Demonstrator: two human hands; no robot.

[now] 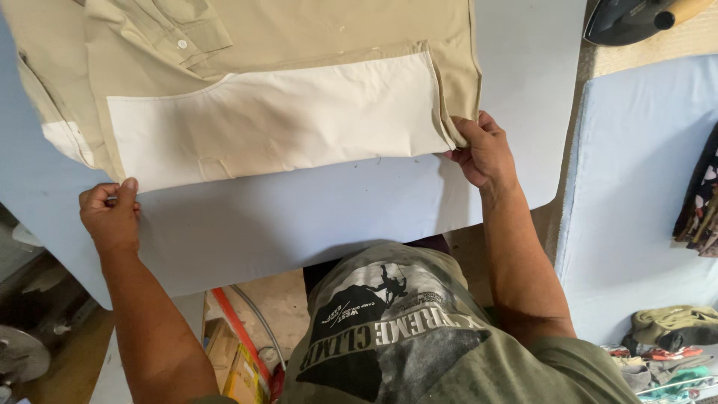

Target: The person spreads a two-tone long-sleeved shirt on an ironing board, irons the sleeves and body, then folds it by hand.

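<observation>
A beige garment (pixel 299 45) with a buttoned flap and a pale cream lining panel (pixel 277 120) lies spread on a light grey-blue padded board (pixel 299 217). My left hand (pixel 111 215) pinches the lower left corner of the cream panel at the board's near edge. My right hand (pixel 482 153) grips the folded beige edge at the panel's lower right corner. Both hands hold the fabric flat and taut between them.
A dark iron with a wooden handle (pixel 636 16) rests at the top right on a woven mat. A second pale blue padded surface (pixel 643 187) stands to the right, with patterned cloth (pixel 699 194) and piled clothes (pixel 669 329). Boxes and a hose (pixel 247 329) lie under the board.
</observation>
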